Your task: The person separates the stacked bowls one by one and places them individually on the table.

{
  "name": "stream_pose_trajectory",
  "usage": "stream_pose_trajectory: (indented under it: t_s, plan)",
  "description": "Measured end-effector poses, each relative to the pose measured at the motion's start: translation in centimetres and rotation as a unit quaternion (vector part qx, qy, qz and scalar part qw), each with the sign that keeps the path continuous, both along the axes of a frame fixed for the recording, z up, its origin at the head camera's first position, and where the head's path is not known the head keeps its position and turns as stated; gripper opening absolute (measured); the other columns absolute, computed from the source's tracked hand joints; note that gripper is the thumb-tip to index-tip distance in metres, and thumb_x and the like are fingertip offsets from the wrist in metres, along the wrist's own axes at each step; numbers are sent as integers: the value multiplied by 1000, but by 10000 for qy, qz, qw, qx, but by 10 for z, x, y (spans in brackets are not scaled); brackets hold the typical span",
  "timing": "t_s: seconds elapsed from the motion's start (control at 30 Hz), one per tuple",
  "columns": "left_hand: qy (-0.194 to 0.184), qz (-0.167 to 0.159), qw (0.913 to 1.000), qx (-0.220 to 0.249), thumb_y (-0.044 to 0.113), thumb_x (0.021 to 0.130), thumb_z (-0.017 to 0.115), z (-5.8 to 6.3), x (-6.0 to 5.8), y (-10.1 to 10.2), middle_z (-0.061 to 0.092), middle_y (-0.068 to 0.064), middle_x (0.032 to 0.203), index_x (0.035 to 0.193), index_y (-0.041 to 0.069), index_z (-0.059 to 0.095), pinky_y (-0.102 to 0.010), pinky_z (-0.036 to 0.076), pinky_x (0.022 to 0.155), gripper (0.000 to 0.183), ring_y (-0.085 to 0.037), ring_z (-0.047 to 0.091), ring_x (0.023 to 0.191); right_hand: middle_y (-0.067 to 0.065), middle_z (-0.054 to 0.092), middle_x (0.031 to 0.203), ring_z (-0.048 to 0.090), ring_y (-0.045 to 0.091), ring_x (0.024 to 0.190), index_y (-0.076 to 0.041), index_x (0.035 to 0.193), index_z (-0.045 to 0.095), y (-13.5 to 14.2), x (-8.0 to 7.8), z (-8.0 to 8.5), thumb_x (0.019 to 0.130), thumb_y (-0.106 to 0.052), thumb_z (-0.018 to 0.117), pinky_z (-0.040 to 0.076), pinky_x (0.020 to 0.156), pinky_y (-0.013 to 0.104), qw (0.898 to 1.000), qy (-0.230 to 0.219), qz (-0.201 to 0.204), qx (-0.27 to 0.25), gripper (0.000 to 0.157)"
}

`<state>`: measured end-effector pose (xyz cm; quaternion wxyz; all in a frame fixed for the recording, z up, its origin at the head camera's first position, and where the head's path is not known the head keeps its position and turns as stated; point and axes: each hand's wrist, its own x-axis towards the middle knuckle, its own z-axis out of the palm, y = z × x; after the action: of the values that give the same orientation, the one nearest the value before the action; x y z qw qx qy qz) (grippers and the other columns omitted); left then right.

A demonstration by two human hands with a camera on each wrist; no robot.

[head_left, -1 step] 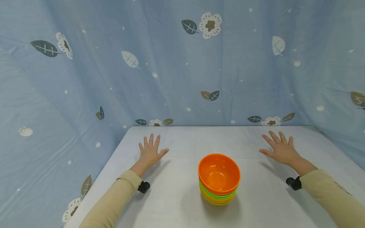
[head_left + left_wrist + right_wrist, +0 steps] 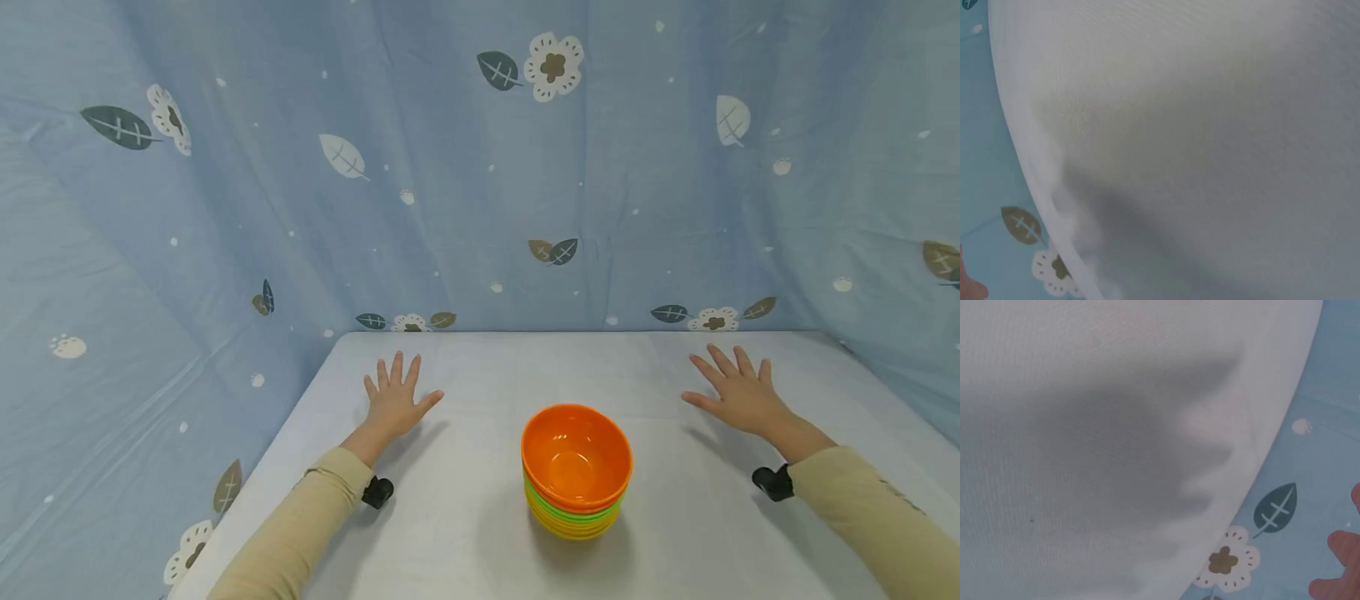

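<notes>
A nested stack of bowls stands on the table, right of the middle in the head view. Its top bowl [image 2: 576, 458] is orange, facing up with nothing in it; below it show green rims [image 2: 573, 515] and yellow rims [image 2: 573, 530]. My left hand [image 2: 393, 406] is held over the table to the left of the stack, fingers spread and holding nothing. On the other side, my right hand [image 2: 742, 400] is likewise spread and bare. Both cast shadows on the cloth. Only a few fingertips [image 2: 1341, 547] appear at the edge of the right wrist view.
A white cloth covers the table [image 2: 480, 517]. Blue curtain [image 2: 450, 167] with leaves and flowers hangs along the back and left side, meeting the table's far edge. Each wrist carries a small black camera, the left one [image 2: 378, 492] and the right one [image 2: 772, 482].
</notes>
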<state>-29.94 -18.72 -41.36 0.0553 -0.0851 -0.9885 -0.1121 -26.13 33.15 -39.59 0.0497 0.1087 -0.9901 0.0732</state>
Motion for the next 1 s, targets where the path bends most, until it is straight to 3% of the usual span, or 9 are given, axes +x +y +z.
stream_pose_trajectory:
  t_s: [0.57, 1.0]
  plan:
    - [-179, 106, 9998, -13, 60, 88, 41, -1, 6, -9, -1, -22, 151, 148, 12, 12, -69, -1, 101, 82, -50, -8, 133, 30, 14, 146, 2, 60, 127, -6, 144, 23, -5, 4, 3, 86, -60, 46, -7, 93, 75, 9998, 49, 176, -63, 82]
    - [-301, 113, 9994, 84, 60, 88, 41, -7, 11, -12, 6, -24, 151, 148, 10, 14, -69, 1, 101, 82, -51, -4, 133, 29, 17, 146, 5, 58, 128, -6, 143, 27, -13, 19, 9, 86, -55, 50, -4, 95, 74, 9988, 225, 423, -111, 79]
